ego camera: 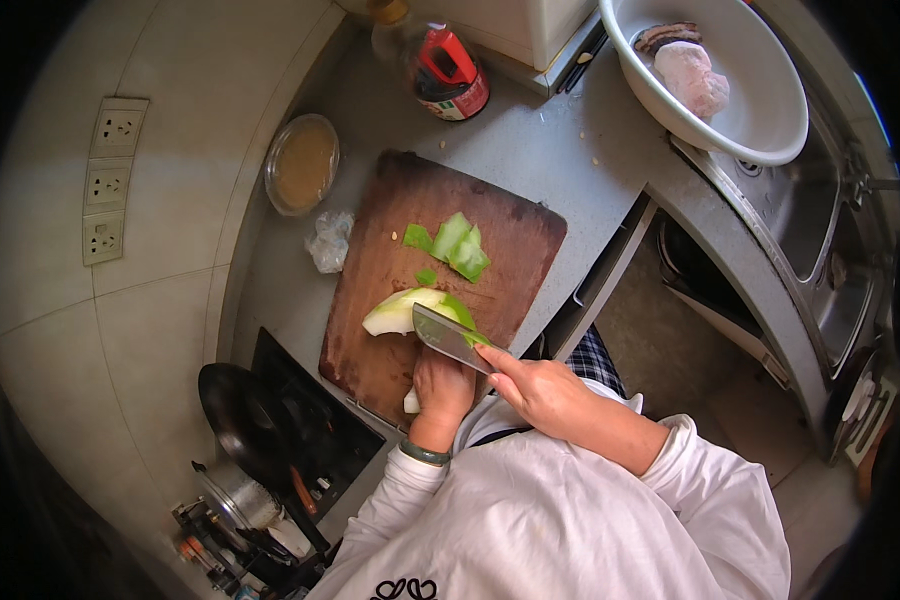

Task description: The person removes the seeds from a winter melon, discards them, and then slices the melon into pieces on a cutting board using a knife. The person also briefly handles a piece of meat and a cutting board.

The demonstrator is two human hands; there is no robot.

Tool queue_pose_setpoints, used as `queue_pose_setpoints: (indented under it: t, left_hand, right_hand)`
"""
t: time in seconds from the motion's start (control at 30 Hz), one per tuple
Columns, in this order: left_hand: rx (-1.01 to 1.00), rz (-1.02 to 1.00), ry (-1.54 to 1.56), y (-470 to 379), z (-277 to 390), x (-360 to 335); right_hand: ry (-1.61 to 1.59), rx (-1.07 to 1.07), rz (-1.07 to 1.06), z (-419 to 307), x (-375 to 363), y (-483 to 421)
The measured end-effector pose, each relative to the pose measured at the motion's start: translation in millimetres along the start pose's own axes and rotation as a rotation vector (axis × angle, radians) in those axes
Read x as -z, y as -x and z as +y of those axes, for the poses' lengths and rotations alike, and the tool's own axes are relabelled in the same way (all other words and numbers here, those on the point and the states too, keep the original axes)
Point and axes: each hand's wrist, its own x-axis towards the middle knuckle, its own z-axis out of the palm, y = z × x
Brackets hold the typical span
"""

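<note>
A brown wooden cutting board (435, 202) lies on the grey counter. Near its middle is a pale piece of melon or gourd (394, 313) with some green rind. My right hand (544, 394) grips a cleaver (444, 334), its blade lying against the green side of the piece. My left hand (444, 386) is just below the blade, at the near side of the piece; its fingers are mostly hidden, so its hold cannot be seen. A white chunk (412, 401) shows beside that hand. Cut green rind pieces (461, 246) lie farther up the board.
A plastic-covered bowl (302, 165) and crumpled plastic (330, 241) lie left of the board. A red-handled sauce bottle (452, 75) stands beyond it. Upper right, a white basin (757, 97) holds meat beside the sink (802, 217). An open drawer (607, 277) is at right; a black wok (244, 420) is lower left.
</note>
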Motion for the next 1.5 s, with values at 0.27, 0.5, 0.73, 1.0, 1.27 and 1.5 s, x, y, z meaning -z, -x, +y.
queue_pose_setpoints:
  t: [0.27, 0.5, 0.73, 1.0, 1.27, 1.5]
  left_hand:
    - [0.012, 0.065, 0.024, 3.1, -5.9, -8.4]
    - [0.014, 0.088, 0.02, 2.5, -1.4, -6.2]
    - [0.02, 0.115, 0.017, 0.7, 7.1, -0.2]
    - [0.062, 0.131, -0.06, 3.1, 5.3, -4.5]
    - [0.008, 0.11, 0.007, 0.0, 12.4, 4.2]
    - [-0.139, 0.233, -0.024, -2.6, 12.7, 4.7]
  right_hand:
    - [-0.033, -0.042, -0.071, 4.6, 4.4, -1.2]
    - [-0.019, -0.045, -0.037, 8.8, -3.7, -13.3]
    - [0.024, -0.165, -0.027, 15.1, -16.1, -52.9]
    - [-0.423, -0.301, -0.043, 31.0, 13.2, -69.5]
    - [0.077, 0.052, -0.171, -0.4, 33.4, -19.9]
    - [0.2, 0.047, -0.188, -4.2, 28.3, -20.6]
